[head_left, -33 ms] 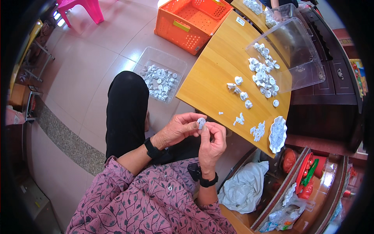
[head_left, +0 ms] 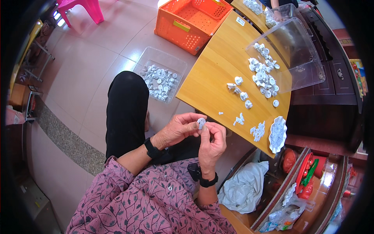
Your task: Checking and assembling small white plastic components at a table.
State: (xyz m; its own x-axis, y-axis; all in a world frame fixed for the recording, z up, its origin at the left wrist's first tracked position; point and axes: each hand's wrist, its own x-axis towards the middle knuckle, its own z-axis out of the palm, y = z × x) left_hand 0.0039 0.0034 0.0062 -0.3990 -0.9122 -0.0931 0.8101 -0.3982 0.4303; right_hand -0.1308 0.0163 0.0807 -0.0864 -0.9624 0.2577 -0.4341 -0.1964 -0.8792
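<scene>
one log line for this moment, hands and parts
left hand: pinching white part | right hand: on same part | table: loose parts | floor bin: more parts

orange crate [head_left: 191, 23], pink stool [head_left: 82, 7], white cloth [head_left: 245, 187]

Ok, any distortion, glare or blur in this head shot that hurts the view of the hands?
Head view: fisheye bends the wooden table edges, with a black rim at the corners; window glare on the floor tiles at top left; both hands and the small white part look sharp.
</scene>
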